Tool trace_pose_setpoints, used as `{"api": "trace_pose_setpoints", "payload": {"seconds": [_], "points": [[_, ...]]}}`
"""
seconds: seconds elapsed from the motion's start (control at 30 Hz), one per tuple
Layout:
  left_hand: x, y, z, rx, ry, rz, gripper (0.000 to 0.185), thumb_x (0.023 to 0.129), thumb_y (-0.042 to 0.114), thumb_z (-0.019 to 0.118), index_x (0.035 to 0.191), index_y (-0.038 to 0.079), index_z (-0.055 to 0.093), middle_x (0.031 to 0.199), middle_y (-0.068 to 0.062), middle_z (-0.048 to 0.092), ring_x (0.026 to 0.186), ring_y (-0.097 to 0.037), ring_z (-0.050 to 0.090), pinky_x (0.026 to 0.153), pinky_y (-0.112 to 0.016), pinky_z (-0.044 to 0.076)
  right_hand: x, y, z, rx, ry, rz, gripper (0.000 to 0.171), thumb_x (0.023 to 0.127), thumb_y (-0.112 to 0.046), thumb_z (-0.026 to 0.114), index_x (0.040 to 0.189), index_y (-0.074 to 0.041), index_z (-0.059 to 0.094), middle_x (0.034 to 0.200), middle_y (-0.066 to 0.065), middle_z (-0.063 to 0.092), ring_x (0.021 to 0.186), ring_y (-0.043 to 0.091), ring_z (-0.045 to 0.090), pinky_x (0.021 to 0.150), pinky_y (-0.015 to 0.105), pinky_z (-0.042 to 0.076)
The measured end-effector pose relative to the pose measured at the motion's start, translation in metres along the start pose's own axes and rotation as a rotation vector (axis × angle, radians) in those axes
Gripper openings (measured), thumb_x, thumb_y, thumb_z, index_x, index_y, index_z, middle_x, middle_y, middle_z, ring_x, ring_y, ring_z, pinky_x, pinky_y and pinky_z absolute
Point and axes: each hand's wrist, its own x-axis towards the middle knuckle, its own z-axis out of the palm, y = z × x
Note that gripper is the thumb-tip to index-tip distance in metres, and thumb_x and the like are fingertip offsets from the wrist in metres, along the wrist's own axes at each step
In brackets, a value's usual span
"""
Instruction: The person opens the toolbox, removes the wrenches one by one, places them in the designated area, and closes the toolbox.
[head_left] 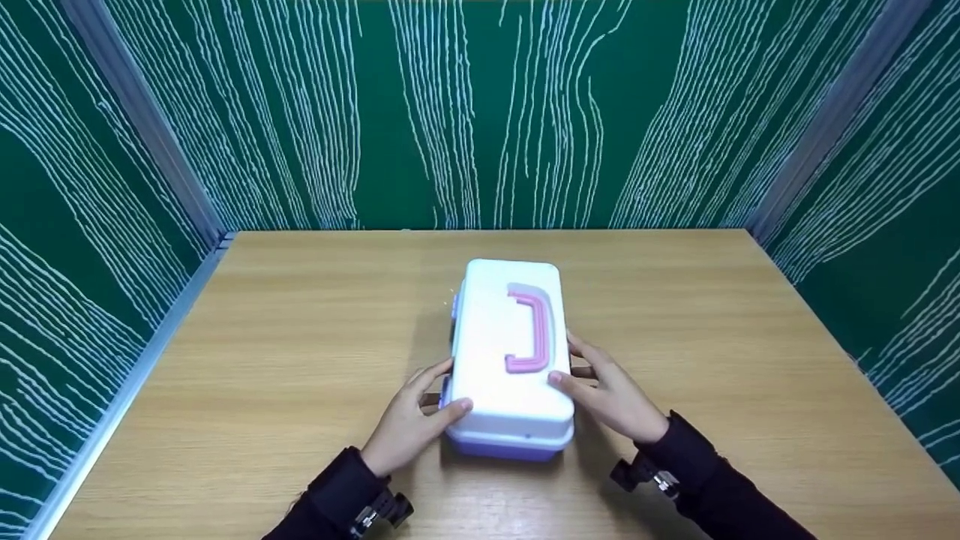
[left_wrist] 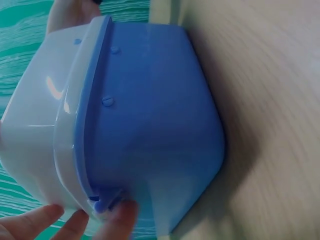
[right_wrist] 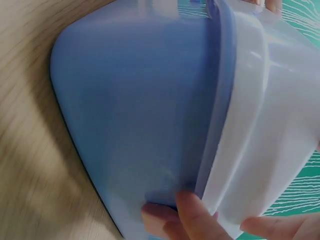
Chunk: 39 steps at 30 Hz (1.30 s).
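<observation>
A storage box (head_left: 510,394) with a white lid and a blue-purple base stands closed on the table. Its pink carry handle (head_left: 540,337) lies folded flat on the lid. My left hand (head_left: 409,420) grips the near left side, thumb on the lid edge. In the left wrist view, its fingers are at a blue latch (left_wrist: 107,199) under the rim; whether that latch is fastened, I cannot tell. With the thumb on the lid near the handle, my right hand (head_left: 619,397) holds the right side. The right wrist view shows fingers along the blue base (right_wrist: 135,110), just below the rim.
The box stands near the middle of the wooden table (head_left: 300,322). Green panels (head_left: 645,75) with wavy white lines rise behind the table and at both sides. A metal edge strip (head_left: 135,390) runs along the left side.
</observation>
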Motion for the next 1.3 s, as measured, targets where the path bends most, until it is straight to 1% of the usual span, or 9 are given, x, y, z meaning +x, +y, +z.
{"api": "trace_pose_setpoints", "payload": {"seconds": [0.17,0.27,0.37,0.47,0.63,0.8,0.97,1.13,1.3], "points": [[0.002,0.009,0.000,0.121,-0.002,0.002,0.077,0.090,0.043,0.066,0.151,0.008,0.035,0.153,-0.022,0.034,0.132,-0.048,0.044,0.104,-0.058,0.044,-0.001,-0.002,-0.010,0.038,-0.050,0.024,0.067,0.099,-0.023,0.057,0.154,-0.002,0.024,0.149,0.030,0.033,0.125,0.042,0.053,0.094,0.037,0.055],[0.006,0.019,0.001,0.214,0.017,0.024,0.083,0.088,0.048,0.066,0.153,0.010,0.031,0.157,-0.020,0.029,0.141,-0.045,0.033,0.109,-0.065,0.032,0.001,-0.005,-0.018,0.017,-0.046,0.035,0.064,0.101,-0.026,0.053,0.152,0.002,0.026,0.149,0.031,0.035,0.125,0.041,0.052,0.097,0.042,0.053],[0.012,0.031,0.006,0.303,0.038,0.081,0.090,0.086,0.052,0.067,0.155,0.010,0.026,0.160,-0.017,0.025,0.146,-0.037,0.028,0.114,-0.063,0.027,0.004,-0.008,-0.023,-0.022,-0.028,0.032,0.060,0.103,-0.029,0.048,0.151,0.002,0.028,0.149,0.031,0.037,0.126,0.041,0.051,0.100,0.047,0.051],[0.019,0.039,0.015,0.436,0.048,0.181,0.095,0.084,0.057,0.067,0.155,0.008,0.026,0.160,-0.016,0.026,0.147,-0.036,0.025,0.116,-0.059,0.027,0.010,-0.009,-0.027,-0.041,-0.006,0.028,0.056,0.105,-0.028,0.044,0.151,0.001,0.029,0.149,0.031,0.037,0.129,0.042,0.049,0.102,0.051,0.048],[0.026,0.046,0.034,0.769,0.053,0.402,0.097,0.082,0.068,0.061,0.150,0.004,0.035,0.156,-0.018,0.035,0.145,-0.040,0.029,0.117,-0.054,0.028,0.024,-0.002,-0.028,-0.074,0.045,0.054,0.055,0.105,-0.023,0.042,0.151,0.004,0.027,0.148,0.033,0.037,0.130,0.044,0.047,0.103,0.050,0.048],[0.026,0.048,0.054,0.967,0.048,0.528,0.094,0.082,0.071,0.058,0.145,0.004,0.043,0.149,-0.015,0.047,0.142,-0.034,0.039,0.117,-0.047,0.032,0.039,0.013,-0.024,-0.070,0.055,0.103,0.056,0.103,-0.019,0.044,0.150,0.008,0.027,0.144,0.035,0.041,0.123,0.043,0.053,0.100,0.047,0.051],[0.024,0.046,0.067,1.086,0.098,0.570,0.089,0.081,0.073,0.057,0.140,0.006,0.051,0.140,-0.009,0.057,0.135,-0.031,0.048,0.114,-0.046,0.038,0.048,0.029,-0.019,0.004,0.016,0.120,0.050,0.103,-0.014,0.041,0.145,0.011,0.034,0.139,0.033,0.048,0.116,0.034,0.060,0.097,0.043,0.053],[0.024,0.042,0.072,1.188,0.156,0.597,0.087,0.077,0.075,0.059,0.137,0.013,0.053,0.136,-0.005,0.060,0.133,-0.030,0.051,0.111,-0.046,0.041,0.050,0.037,-0.017,0.141,-0.034,0.153,0.048,0.103,-0.013,0.036,0.141,0.016,0.036,0.129,0.029,0.057,0.102,0.013,0.065,0.090,0.028,0.055],[0.023,0.039,0.074,1.237,0.160,0.597,0.087,0.077,0.076,0.059,0.138,0.015,0.053,0.140,-0.004,0.057,0.135,-0.030,0.048,0.112,-0.046,0.039,0.049,0.038,-0.016,0.220,-0.031,0.240,0.047,0.103,-0.014,0.033,0.135,0.019,0.043,0.101,0.005,0.068,0.085,0.003,0.065,0.078,0.019,0.055]]}}
